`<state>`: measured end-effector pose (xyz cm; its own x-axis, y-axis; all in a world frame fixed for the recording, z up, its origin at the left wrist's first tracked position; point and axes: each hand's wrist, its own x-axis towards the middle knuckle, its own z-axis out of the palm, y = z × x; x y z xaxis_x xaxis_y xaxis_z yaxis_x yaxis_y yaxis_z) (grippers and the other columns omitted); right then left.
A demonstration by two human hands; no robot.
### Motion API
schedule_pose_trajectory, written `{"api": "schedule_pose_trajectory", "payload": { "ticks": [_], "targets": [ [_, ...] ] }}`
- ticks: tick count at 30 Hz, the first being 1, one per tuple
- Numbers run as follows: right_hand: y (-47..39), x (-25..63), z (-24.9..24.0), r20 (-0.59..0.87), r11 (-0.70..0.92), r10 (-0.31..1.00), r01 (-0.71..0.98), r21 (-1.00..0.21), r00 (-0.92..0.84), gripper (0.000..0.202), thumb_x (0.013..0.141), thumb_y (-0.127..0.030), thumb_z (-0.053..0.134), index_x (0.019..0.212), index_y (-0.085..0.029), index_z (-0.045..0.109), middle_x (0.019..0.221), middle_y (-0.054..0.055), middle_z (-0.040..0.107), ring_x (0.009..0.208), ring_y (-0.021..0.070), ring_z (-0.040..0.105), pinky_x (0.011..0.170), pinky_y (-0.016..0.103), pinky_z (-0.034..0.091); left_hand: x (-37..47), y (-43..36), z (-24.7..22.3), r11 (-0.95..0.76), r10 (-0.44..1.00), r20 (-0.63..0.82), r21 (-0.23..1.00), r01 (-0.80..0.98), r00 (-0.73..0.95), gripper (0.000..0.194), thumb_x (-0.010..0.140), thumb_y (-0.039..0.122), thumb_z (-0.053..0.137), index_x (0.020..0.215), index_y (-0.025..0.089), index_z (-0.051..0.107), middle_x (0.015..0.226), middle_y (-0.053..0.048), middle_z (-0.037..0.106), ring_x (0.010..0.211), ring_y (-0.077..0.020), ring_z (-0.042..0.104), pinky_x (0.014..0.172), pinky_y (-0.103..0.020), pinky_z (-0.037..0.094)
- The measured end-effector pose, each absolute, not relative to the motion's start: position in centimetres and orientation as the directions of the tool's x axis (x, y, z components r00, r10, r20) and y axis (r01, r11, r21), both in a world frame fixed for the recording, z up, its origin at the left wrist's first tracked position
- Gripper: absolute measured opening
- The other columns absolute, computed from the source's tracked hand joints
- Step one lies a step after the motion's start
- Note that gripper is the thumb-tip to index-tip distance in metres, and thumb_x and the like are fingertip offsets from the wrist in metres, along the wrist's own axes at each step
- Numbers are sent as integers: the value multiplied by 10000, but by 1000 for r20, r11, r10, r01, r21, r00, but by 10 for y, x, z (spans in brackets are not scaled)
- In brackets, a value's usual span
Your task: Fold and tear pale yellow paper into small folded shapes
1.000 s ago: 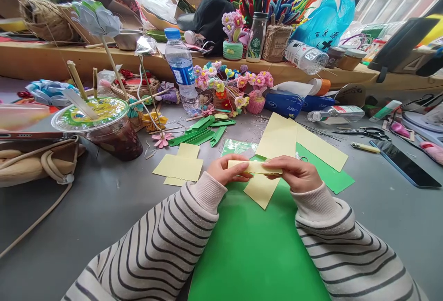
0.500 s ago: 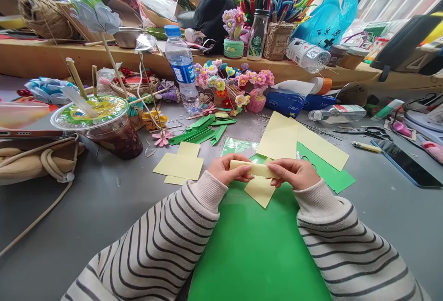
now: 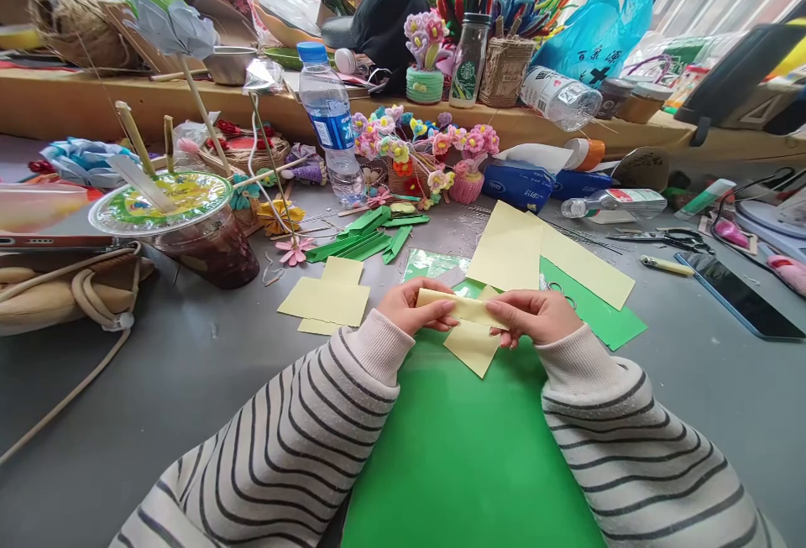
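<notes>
Between my hands is a folded strip of pale yellow paper (image 3: 469, 307), held level above the green mat (image 3: 469, 456). My left hand (image 3: 412, 306) pinches its left end, thumb in front. At the other end, my right hand (image 3: 538, 315) grips it the same way, fingers behind the paper. Just below lies a small yellow paper piece (image 3: 473, 351), partly covered by the strip. Larger yellow sheets (image 3: 507, 247) lie beyond my hands, over a green sheet (image 3: 620, 326). More cut yellow pieces (image 3: 327, 302) are left of my left hand.
Folded green paper strips (image 3: 362, 237) lie ahead to the left. A lidded drink cup (image 3: 207, 246) and a water bottle (image 3: 333, 133) stand on the left. Crocheted flowers (image 3: 434, 145) fill the back. Scissors (image 3: 667, 237) and a phone (image 3: 746, 296) lie at right.
My hands keep the same grip on the folded yellow paper, with almost no movement. The view has shifted very slightly.
</notes>
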<state>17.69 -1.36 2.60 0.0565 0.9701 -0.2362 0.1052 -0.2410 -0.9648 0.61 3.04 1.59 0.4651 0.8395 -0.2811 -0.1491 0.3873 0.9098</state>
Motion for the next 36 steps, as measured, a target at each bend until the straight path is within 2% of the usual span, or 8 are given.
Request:
{"api": "schedule_pose_trajectory", "payload": {
  "ticks": [7,11,14,18,21,24,36],
  "targets": [
    [-14,175,28,-274,-270,962,127,-954,-12,232,551,-379,651,602,-154,635,492,8,615,453,139,597,412,201,458,5,32,20,389,884,-323,909,-148,339,269,487,278,713,644,102,585,485,8,594,472,-98,579,460,-175,464],
    [-15,176,28,-328,-301,917,144,-943,-228,185,584,-336,641,593,-151,635,514,-4,624,458,103,574,449,191,453,5,30,23,326,920,-282,937,-129,273,225,505,298,699,522,109,576,425,15,567,421,-75,539,417,-158,421],
    [-15,178,27,-307,-275,892,140,-951,-332,149,611,-305,628,610,-157,648,533,-12,627,476,79,555,482,179,454,4,27,27,272,920,-241,960,-64,309,215,530,285,685,470,116,567,396,16,558,383,-58,508,396,-148,397],
    [-14,176,25,-249,-243,945,57,-968,-213,192,629,-345,606,673,-164,652,578,3,638,527,94,575,544,213,479,7,20,27,229,860,-212,973,21,464,197,535,279,678,474,123,573,416,8,567,390,-81,523,385,-167,402],
    [-14,170,24,-187,-185,977,27,-982,-107,190,588,-346,639,632,-161,642,525,-11,601,474,88,547,496,214,471,9,16,23,229,813,-224,972,58,538,209,536,294,673,476,126,565,426,8,568,403,-92,536,412,-185,438],
    [-16,163,23,-144,-143,989,39,-989,-36,190,561,-341,655,589,-155,628,511,-14,572,448,87,518,449,215,451,11,15,19,218,808,-230,972,87,543,221,538,315,667,490,123,568,436,6,566,409,-97,541,412,-187,444],
    [-17,162,24,-103,-102,995,53,-993,-18,171,576,-329,645,568,-160,619,490,-21,548,442,82,487,438,214,416,9,16,19,183,794,-208,978,102,571,206,587,317,634,518,126,601,432,3,563,406,-83,523,425,-177,432]
  ]
}}
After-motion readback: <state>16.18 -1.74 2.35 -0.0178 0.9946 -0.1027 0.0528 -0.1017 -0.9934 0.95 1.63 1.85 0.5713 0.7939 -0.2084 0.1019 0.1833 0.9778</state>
